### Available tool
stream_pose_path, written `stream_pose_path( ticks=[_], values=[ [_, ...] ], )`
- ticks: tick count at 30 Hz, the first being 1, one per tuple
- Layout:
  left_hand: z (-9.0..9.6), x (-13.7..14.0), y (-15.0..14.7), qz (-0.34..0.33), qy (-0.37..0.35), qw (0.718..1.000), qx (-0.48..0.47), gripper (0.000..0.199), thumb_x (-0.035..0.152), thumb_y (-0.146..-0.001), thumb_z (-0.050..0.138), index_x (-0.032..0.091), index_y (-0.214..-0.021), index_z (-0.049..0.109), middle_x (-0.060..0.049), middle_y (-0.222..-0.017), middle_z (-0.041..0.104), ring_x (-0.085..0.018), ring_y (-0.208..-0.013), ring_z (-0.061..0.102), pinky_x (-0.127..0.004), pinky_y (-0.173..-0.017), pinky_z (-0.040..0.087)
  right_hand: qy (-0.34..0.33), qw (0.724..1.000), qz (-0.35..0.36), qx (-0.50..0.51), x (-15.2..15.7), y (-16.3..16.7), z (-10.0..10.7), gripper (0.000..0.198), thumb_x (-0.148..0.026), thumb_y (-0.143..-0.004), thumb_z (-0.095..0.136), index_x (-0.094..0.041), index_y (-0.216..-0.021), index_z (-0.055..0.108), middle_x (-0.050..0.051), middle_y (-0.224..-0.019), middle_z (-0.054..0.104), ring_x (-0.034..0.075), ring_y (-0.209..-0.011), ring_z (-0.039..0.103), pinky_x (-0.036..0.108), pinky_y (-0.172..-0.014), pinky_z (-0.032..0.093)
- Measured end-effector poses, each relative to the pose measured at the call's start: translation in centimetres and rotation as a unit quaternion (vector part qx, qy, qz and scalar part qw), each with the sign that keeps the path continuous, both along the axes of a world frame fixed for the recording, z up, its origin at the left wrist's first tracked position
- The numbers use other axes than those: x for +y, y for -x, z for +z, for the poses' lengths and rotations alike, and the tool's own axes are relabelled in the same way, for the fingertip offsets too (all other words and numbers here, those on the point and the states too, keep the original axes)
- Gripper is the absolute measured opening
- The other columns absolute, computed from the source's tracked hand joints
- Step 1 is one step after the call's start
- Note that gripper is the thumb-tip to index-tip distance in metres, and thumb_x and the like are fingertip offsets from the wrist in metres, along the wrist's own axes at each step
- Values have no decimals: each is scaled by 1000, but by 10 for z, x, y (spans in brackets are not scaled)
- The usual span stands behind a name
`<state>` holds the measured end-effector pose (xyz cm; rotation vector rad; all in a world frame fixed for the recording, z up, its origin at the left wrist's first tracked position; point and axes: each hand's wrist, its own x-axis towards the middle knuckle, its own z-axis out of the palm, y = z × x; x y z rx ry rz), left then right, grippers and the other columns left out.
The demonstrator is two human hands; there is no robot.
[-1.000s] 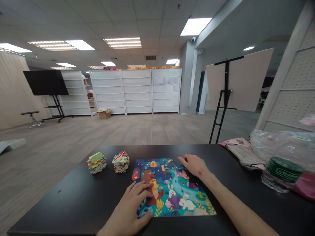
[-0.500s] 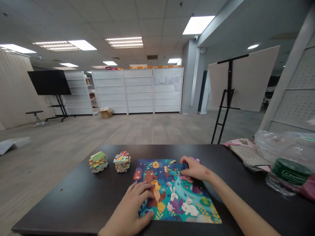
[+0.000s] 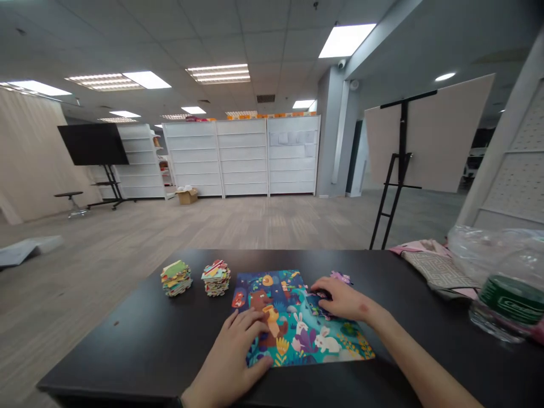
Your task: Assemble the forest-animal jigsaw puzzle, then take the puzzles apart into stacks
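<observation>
A colourful jigsaw puzzle with a bear, white rabbits and a stream lies on the dark table. My left hand rests on its lower left part, fingers spread and flat. Over the right side of the puzzle, my right hand has its thumb and fingers curled round a dark blue puzzle piece; the hand covers part of this piece and the puzzle beneath. Just beyond that hand lie loose purple-pink puzzle pieces. The puzzle's outline is stepped at the upper right.
Two stacks of puzzle pieces, a left stack and a right stack, stand towards the back left of the table. At the right are a large water bottle with a green label and a patterned cloth bag.
My right hand has moved from the puzzle's upper right corner down and towards me, with the dark piece under its fingers. My left hand stays on the puzzle. The view has shifted slightly.
</observation>
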<state>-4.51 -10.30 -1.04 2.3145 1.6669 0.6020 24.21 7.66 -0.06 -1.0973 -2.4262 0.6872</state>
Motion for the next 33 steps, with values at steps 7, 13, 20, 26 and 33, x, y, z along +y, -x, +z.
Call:
stream_pose_path(
  ticks=[7,13,20,26,33],
  values=[
    [0,-1,0,-3,-5,1000,1,38,36,-84,67,31,-121,60,-4,-144,53,-29,-137,43,-50,-119,25,27,999,-20,-22,-8,4,6,38,-16,-61,65,-22,-99,65,0,-84,62,17,-77,58,26,-68,44],
    [1,0,1,-7,5,1000,5,34,40,-86,65,31,-119,61,-4,-144,53,-29,-138,42,-51,-119,23,41,986,-79,143,4,12,-2,37,-17,-69,58,-22,-106,60,1,-90,58,16,-78,59,26,-70,49],
    [2,8,2,29,44,998,-13,35,38,-80,72,33,-113,63,-4,-144,52,-34,-140,37,-65,-117,13,30,974,-127,186,17,15,-21,35,-18,-69,58,-22,-104,62,4,-96,63,20,-95,64,32,-84,52],
    [-1,11,6,38,61,997,-17,38,38,-82,71,37,-118,61,-3,-149,47,-33,-142,35,-67,-115,12,13,959,-153,239,23,14,-20,30,-26,-72,57,-21,-100,61,7,-103,66,23,-94,65,37,-85,52],
    [1,14,15,8,38,999,1,39,46,-84,69,35,-121,62,-4,-147,50,-31,-142,36,-59,-117,16,60,940,-160,295,26,1,-13,35,-32,-76,59,-22,-109,58,10,-107,69,23,-91,69,36,-79,56]
  ],
)
